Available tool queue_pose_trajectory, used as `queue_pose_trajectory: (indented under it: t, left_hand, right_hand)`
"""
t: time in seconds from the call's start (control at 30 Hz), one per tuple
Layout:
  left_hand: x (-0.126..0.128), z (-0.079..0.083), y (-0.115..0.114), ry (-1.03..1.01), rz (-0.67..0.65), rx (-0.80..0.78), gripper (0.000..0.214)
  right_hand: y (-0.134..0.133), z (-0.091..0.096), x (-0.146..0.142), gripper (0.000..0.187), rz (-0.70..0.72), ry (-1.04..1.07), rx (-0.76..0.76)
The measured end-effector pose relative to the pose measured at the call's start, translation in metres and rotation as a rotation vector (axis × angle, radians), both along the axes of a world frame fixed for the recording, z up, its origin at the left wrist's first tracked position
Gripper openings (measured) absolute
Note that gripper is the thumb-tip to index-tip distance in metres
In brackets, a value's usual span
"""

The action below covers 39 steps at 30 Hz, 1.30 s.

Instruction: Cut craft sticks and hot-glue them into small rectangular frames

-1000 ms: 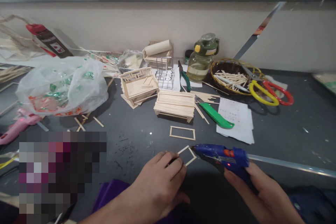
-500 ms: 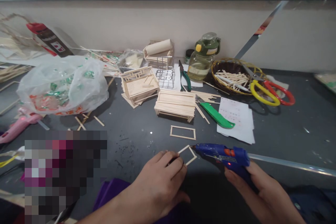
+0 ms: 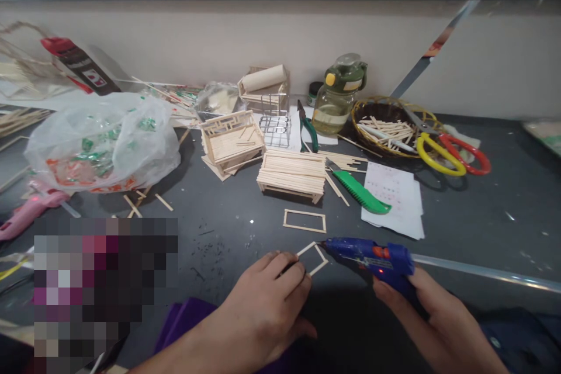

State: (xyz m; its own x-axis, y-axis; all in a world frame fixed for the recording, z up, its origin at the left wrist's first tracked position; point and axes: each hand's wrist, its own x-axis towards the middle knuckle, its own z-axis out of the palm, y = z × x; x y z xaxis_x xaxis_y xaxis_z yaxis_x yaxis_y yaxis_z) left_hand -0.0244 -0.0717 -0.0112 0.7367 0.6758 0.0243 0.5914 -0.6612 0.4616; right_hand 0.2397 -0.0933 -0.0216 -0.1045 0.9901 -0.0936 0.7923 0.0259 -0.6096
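Observation:
A small wooden stick frame [image 3: 319, 269] is pinched in my left hand [image 3: 274, 298], whose fingers hide its near end. My right hand [image 3: 432, 312] is wrapped round the handle of a blue hot glue gun [image 3: 372, 254], with a clear glue stick [image 3: 482, 276] jutting from its rear. The gun's nozzle is at the far corner of the held frame. Just beyond, a second rectangular stick frame [image 3: 305, 229] lies flat on the dark table. Behind that stands a little slatted wooden bench [image 3: 293, 174].
A miniature wooden settee [image 3: 232, 143], green-handled pliers [image 3: 309, 128] and a green craft knife [image 3: 362, 190] lie farther back. Scissors [image 3: 451, 155] lean over a basket [image 3: 385, 149] of sticks beside a bottle [image 3: 335, 99]. At left are a plastic bag [image 3: 105, 146] and a pink glue gun [image 3: 33, 213].
The view has shifted very slightly. Both hands, the held frame and the blue glue gun keep almost the same positions, with the nozzle still at the frame's corner.

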Motion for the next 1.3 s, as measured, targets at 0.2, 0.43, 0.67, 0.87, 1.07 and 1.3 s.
queue_pose_trajectory:
  t: [0.2,0.43,0.67,0.87,1.07,1.3]
  left_hand:
    - [0.000,0.000,-0.001,0.000,0.001,-0.005,0.044]
    - [0.000,0.000,0.000,-0.006,0.004,0.001,0.045]
    - [-0.001,0.000,-0.001,-0.003,0.001,-0.006,0.044]
    - [0.000,0.001,0.000,-0.010,-0.001,0.000,0.043]
    - [0.000,0.000,0.000,-0.018,-0.002,0.004,0.043]
    - [0.000,0.000,0.000,-0.010,-0.006,-0.002,0.044]
  right_hand:
    - [0.001,-0.005,0.003,0.028,0.013,0.025,0.011]
    - [0.001,0.006,-0.004,0.025,-0.027,0.073,0.020]
    - [-0.003,0.009,0.020,0.029,-0.138,0.042,-0.033]
    - [-0.010,0.009,0.035,0.029,-0.081,-0.012,-0.073]
    - [-0.006,0.012,0.028,0.034,-0.022,-0.012,-0.098]
    - [-0.002,0.003,0.032,0.032,0.030,0.003,-0.120]
